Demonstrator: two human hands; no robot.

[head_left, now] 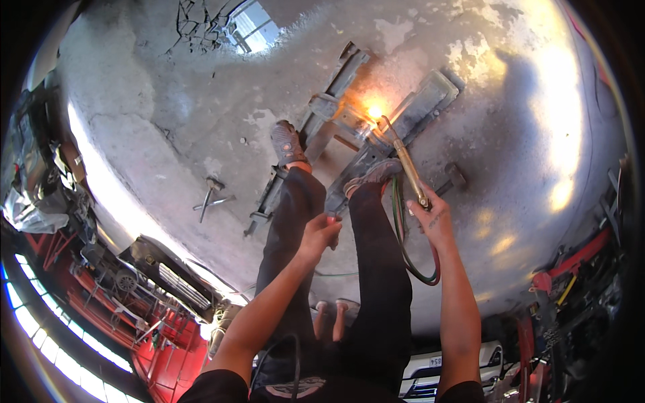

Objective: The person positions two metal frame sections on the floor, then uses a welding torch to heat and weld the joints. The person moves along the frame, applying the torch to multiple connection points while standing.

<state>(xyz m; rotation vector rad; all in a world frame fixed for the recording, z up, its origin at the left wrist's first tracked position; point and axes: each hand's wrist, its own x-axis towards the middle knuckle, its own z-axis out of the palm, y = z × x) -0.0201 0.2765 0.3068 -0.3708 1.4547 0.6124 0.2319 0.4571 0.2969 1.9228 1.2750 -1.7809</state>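
Note:
My right hand is wrapped round the rear of a brass-coloured gas torch. From the bent tip a bright flame plays on a crosspiece of a grey metal frame lying on the floor, and the metal there glows orange. Green and red hoses loop down from the torch. Closed and apart from the frame, my left hand holds a small red-tipped thing, mostly hidden by the fingers. My shoes rest at the frame.
Hammers lie on the concrete left of the frame, and another hammer-like tool lies to its right. A puddle is at the far left. Behind me stand a car bumper, red racks, a white car and another person's feet.

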